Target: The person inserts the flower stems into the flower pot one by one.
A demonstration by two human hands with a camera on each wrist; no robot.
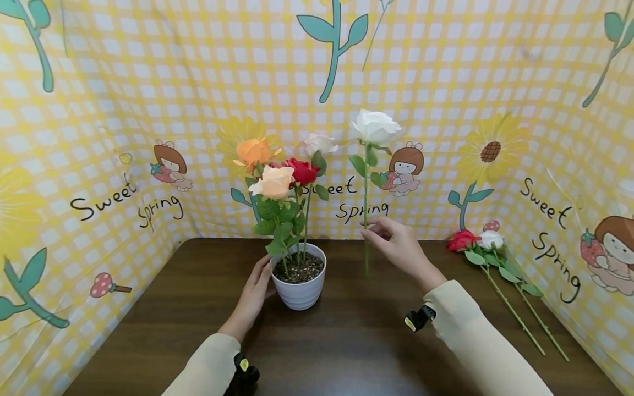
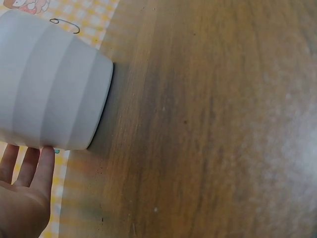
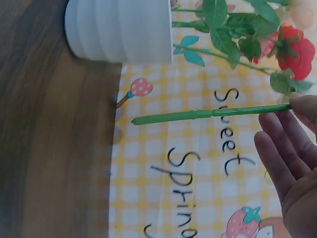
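A white artificial rose stands upright in the air, its green stem pinched between the thumb and fingers of my right hand. The stem's lower end hangs free, to the right of a white ribbed flowerpot. My left hand rests with extended fingers against the pot's left side; in the left wrist view its fingertips touch the pot wall. Out of the dark soil rise an orange rose, a peach rose, a red rose and a pale pink rose.
On the right of the dark wooden table lie a red rose and a white rose, stems toward the front right. A yellow checked cloth with printed flowers and figures stands behind and along both sides.
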